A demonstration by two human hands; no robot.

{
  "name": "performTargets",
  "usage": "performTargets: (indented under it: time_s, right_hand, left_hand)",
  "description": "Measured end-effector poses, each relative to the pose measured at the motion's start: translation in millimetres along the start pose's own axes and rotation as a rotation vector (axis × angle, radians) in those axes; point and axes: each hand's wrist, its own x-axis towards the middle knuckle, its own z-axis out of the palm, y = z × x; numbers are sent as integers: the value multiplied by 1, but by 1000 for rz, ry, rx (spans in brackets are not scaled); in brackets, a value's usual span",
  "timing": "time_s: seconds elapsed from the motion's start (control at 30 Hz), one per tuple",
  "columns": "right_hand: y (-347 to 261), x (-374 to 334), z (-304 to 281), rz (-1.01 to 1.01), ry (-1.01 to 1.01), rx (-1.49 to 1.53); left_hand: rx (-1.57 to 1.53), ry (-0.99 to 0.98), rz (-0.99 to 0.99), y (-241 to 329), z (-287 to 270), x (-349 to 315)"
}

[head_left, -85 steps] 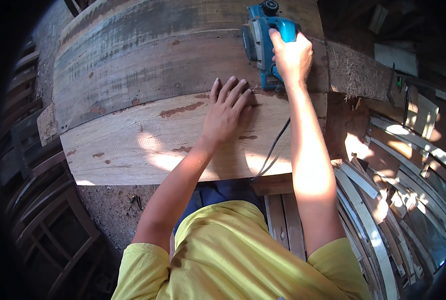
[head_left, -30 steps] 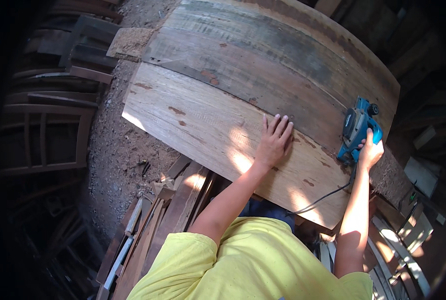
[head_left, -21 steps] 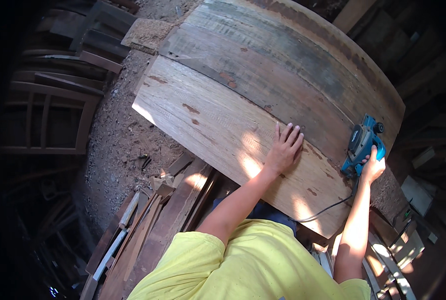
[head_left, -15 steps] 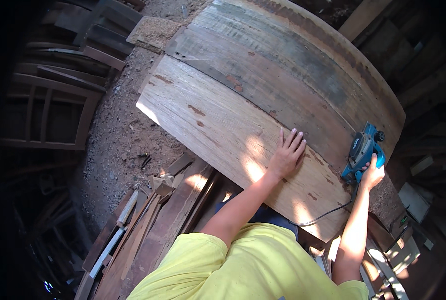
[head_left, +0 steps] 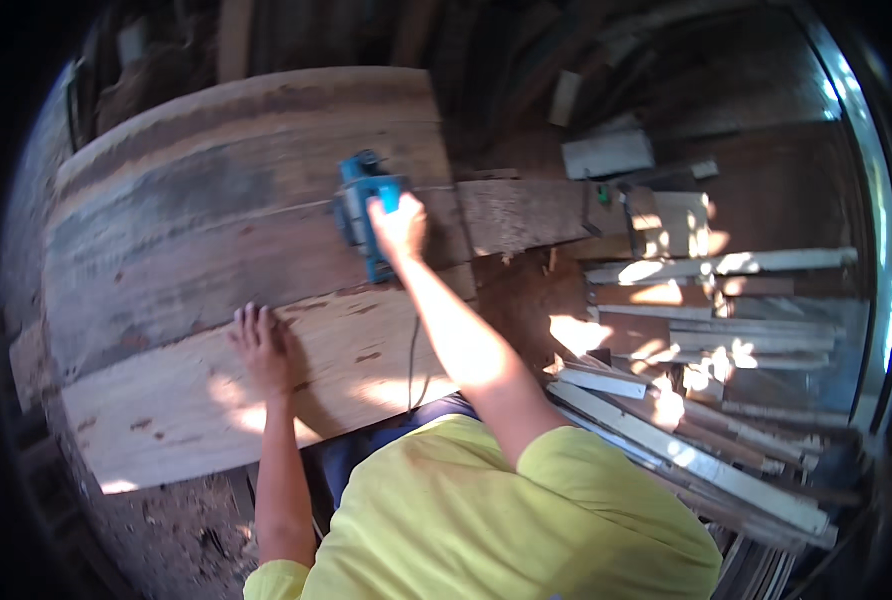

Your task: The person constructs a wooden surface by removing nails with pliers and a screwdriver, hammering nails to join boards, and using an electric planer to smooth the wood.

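A blue electric hand planer (head_left: 360, 212) stands on the middle boards of a broad wooden panel (head_left: 206, 235), toward its right end. My right hand (head_left: 400, 230) is closed round the planer's handle. Its black cord (head_left: 412, 365) hangs down over the near board toward my waist. On the pale near board (head_left: 176, 410), close to the seam with the darker boards, my left hand (head_left: 263, 350) lies flat with the fingers stretched out. The panel shows dark patches and reddish-brown marks. The planer's underside is hidden against the wood.
Right of the panel lies a rough plank (head_left: 526, 212) strewn with shavings. Long white-edged strips of wood (head_left: 686, 455) are piled at the lower right, with a pale block (head_left: 608, 155) farther back. Gritty ground (head_left: 171, 535) shows below the panel's left part.
The view has swung to the right, so more of the wood pile shows. My right hand still grips the planer on the panel; my left hand still rests on the near board.
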Motion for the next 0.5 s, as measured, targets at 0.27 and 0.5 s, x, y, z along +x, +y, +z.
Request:
performTargets:
  time_s: [0.27, 0.5]
  right_hand:
    - [14, 2, -32, 12, -261, 141]
    - [205, 109, -189, -93, 133, 448]
  left_hand:
    - [91, -26, 34, 19, -3, 3]
    - [335, -90, -90, 32, -6, -9]
